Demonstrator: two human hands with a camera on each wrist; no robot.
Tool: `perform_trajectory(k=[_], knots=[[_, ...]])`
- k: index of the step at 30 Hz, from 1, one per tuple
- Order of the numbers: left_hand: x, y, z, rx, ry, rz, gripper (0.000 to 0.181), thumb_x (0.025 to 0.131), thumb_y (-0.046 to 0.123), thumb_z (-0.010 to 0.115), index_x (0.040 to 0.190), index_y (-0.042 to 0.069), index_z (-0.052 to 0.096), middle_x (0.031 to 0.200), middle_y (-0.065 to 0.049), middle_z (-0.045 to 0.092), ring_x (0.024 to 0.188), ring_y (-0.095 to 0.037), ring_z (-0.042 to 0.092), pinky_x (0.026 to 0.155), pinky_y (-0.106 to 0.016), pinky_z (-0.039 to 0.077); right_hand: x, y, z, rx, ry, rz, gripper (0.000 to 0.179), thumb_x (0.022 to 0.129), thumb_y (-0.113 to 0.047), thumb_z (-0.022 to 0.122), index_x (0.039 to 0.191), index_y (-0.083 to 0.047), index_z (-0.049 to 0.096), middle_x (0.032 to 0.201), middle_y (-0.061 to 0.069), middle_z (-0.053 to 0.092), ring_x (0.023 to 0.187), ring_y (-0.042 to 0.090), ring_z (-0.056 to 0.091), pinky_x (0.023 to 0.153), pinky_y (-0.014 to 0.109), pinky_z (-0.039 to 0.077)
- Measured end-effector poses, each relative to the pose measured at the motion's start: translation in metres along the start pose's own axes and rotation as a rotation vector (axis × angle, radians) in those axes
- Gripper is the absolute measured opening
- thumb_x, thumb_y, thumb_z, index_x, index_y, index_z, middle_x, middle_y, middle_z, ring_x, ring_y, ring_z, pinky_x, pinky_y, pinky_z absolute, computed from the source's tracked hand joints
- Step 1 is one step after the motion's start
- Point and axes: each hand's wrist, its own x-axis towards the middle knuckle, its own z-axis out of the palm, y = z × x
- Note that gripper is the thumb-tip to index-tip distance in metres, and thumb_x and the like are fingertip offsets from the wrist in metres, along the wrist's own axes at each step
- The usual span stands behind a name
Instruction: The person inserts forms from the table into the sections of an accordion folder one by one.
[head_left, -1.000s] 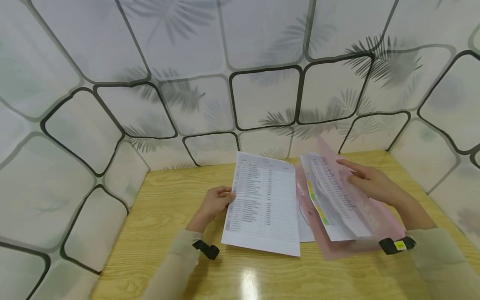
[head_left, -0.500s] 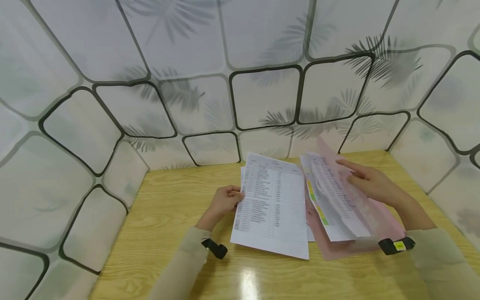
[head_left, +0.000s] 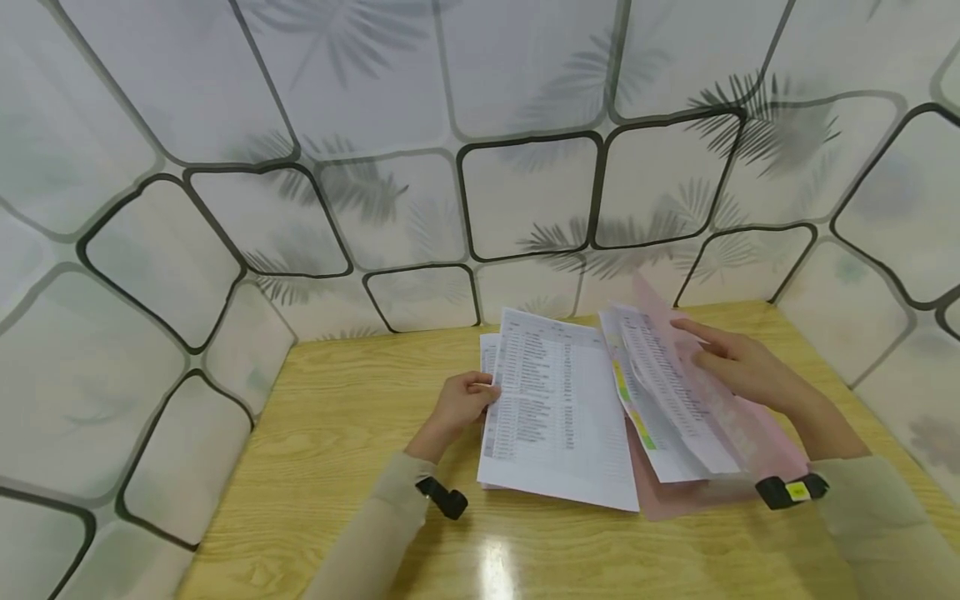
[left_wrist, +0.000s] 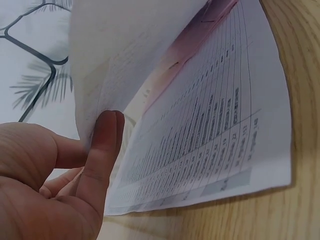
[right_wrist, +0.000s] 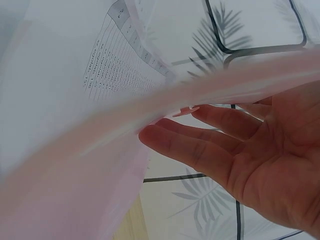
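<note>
My left hand [head_left: 461, 404] pinches the left edge of a white printed sheet [head_left: 558, 417] between thumb and fingers. In the left wrist view that lifted sheet [left_wrist: 120, 50] stands up from another printed sheet [left_wrist: 200, 125] lying below it. My right hand [head_left: 738, 367] holds the raised flap of a translucent pink folder [head_left: 772, 437], its index finger stretched along the flap. Several printed sheets [head_left: 667, 408], one with yellow and green marks, lean inside the folder. The right wrist view shows fingertips [right_wrist: 152, 135] against the flap, near a small pink snap button [right_wrist: 185, 111].
Papers and folder are on a light wood-grain table [head_left: 337, 450]. A patterned curtain [head_left: 405, 217] with dark outlines and leaf prints encloses the table at the back and both sides. Each wrist wears a black strap with a small camera [head_left: 442, 497].
My left hand has moved right with the pinched sheet, which now lies closer to the folder. A second sheet's edge has come into view behind it at left. The right hand has stayed put.
</note>
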Motion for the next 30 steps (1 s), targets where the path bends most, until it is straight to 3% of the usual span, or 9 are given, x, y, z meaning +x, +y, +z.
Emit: perform_trajectory(k=[8, 11, 17, 24, 27, 30], knots=[[-0.001, -0.001, 0.010, -0.014, 0.026, -0.015, 0.033, 0.102, 0.009, 0.068, 0.131, -0.005, 0.065, 0.110, -0.023, 0.077, 0.072, -0.012, 0.066, 0.059, -0.022, 0.055, 0.001, 0.001, 0.001, -0.013, 0.002, -0.005, 0.057, 0.109, -0.022, 0.054, 0.164, -0.015, 0.038, 0.103, 0.014, 0.059, 0.105, 0.037, 0.057, 0.070, 0.028, 0.041], [-0.002, -0.001, 0.016, -0.015, 0.039, -0.016, 0.031, 0.102, 0.010, 0.068, 0.130, -0.004, 0.066, 0.108, -0.020, 0.077, 0.071, -0.011, 0.066, 0.058, -0.022, 0.055, 0.002, 0.001, 0.002, -0.033, 0.005, -0.005, 0.057, 0.109, -0.022, 0.055, 0.164, -0.014, 0.039, 0.128, 0.020, 0.059, 0.109, 0.037, 0.058, 0.077, 0.030, 0.042], [-0.006, -0.003, 0.028, -0.009, 0.058, 0.008, 0.029, 0.100, 0.008, 0.069, 0.126, -0.006, 0.068, 0.104, -0.020, 0.078, 0.070, -0.011, 0.066, 0.057, -0.022, 0.057, 0.003, 0.000, 0.002, -0.040, -0.011, 0.007, 0.057, 0.110, -0.024, 0.053, 0.164, -0.015, 0.038, 0.143, 0.027, 0.057, 0.119, 0.043, 0.059, 0.080, 0.035, 0.043], [-0.008, -0.003, 0.038, -0.023, 0.074, 0.014, 0.031, 0.101, 0.010, 0.069, 0.128, -0.005, 0.067, 0.106, -0.019, 0.078, 0.070, -0.011, 0.066, 0.059, -0.024, 0.059, 0.004, -0.001, 0.004, -0.035, -0.012, 0.012, 0.057, 0.110, -0.023, 0.053, 0.164, -0.014, 0.038, 0.131, 0.024, 0.058, 0.113, 0.042, 0.059, 0.078, 0.035, 0.044], [-0.011, -0.004, 0.043, -0.036, 0.079, 0.017, 0.032, 0.101, 0.011, 0.069, 0.128, -0.005, 0.068, 0.106, -0.019, 0.078, 0.069, -0.010, 0.067, 0.060, -0.026, 0.061, 0.005, -0.001, 0.004, -0.039, -0.014, 0.005, 0.057, 0.110, -0.022, 0.053, 0.164, -0.014, 0.038, 0.146, 0.030, 0.055, 0.127, 0.053, 0.059, 0.085, 0.040, 0.048], [-0.014, -0.005, 0.048, -0.058, 0.084, 0.022, 0.032, 0.103, 0.012, 0.067, 0.130, -0.005, 0.068, 0.102, -0.018, 0.078, 0.067, -0.010, 0.066, 0.059, -0.025, 0.060, 0.005, -0.001, 0.004, -0.042, -0.015, 0.003, 0.057, 0.110, -0.022, 0.053, 0.164, -0.014, 0.038, 0.150, 0.031, 0.053, 0.132, 0.056, 0.056, 0.086, 0.041, 0.048]])
